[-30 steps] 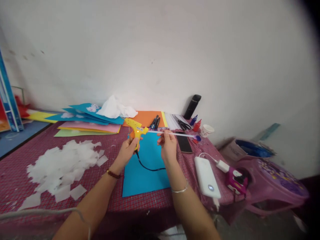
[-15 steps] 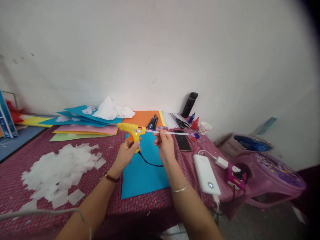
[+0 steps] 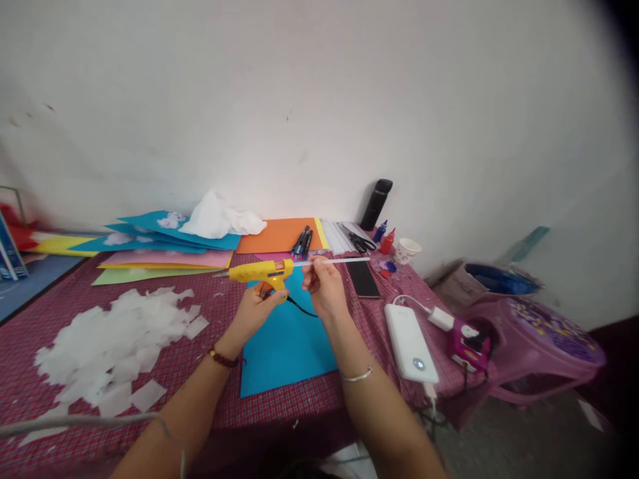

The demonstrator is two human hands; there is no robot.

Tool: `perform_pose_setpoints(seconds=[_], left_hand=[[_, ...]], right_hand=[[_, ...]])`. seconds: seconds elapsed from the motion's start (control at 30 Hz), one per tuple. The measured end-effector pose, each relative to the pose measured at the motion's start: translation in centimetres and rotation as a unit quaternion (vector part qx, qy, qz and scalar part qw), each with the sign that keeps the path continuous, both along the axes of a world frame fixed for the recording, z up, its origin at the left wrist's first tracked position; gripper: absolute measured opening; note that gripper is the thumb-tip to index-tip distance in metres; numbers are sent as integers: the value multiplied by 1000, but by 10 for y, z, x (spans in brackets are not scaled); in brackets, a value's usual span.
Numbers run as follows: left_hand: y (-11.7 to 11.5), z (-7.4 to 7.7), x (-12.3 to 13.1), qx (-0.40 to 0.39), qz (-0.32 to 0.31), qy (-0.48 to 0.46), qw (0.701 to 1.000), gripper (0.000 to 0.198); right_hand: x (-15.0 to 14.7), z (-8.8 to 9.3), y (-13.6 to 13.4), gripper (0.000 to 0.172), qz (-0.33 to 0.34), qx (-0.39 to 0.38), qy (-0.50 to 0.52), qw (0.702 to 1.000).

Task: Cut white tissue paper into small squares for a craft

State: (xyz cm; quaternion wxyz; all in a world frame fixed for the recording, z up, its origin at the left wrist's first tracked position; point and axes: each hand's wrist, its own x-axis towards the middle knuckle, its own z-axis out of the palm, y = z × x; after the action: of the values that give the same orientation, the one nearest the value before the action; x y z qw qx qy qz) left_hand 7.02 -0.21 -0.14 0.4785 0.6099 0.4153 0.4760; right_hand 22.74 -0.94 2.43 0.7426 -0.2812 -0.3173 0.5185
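Note:
My left hand [image 3: 257, 309] is wrapped round the handle of a yellow glue gun [image 3: 254, 271], whose nozzle points left. A long whitish glue stick [image 3: 344, 260] runs out of the gun's back end to the right. My right hand [image 3: 323, 286] pinches that stick between thumb and fingers, close behind the gun. Below both hands lies a blue sheet of paper [image 3: 287, 359] on the checked tablecloth. The gun's black cord [image 3: 301, 307] passes above the sheet, partly hidden by my right hand.
White paper squares [image 3: 120, 346] are heaped at the left. Coloured sheets [image 3: 154, 259] and a crumpled white tissue [image 3: 212, 219] lie behind. Around the right side are scissors [image 3: 357, 239], a phone [image 3: 363, 278], a paper cup [image 3: 408, 251] and a white power bank [image 3: 410, 342]. A pink stool [image 3: 544, 359] stands beside the table.
The glue gun has tilted, its nozzle end dropping and turning more level, and its metal tip now shows. The right hand and stick have shifted slightly left. The whole view has moved a little.

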Motion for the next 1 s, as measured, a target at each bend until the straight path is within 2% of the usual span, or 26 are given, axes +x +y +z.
perform_pose_setpoints(seconds=[0.27,0.47,0.6,0.87,1.0], left_hand=[[0,-6,-1,29,14,48,998,31],[4,-13,0,48,-4,38,998,27],[2,-11,0,39,-7,31,999,25],[-4,-6,8,4,-21,-35,999,37],[-8,-4,9,-35,-26,-32,999,41]], right_hand=[[-2,-1,0,33,32,-16,-16,999],[-1,0,-2,37,21,-4,-56,998],[-1,0,-2,41,6,-6,-71,997],[-4,-1,0,48,-6,-9,-74,997],[-5,1,-5,43,14,3,-46,999]])
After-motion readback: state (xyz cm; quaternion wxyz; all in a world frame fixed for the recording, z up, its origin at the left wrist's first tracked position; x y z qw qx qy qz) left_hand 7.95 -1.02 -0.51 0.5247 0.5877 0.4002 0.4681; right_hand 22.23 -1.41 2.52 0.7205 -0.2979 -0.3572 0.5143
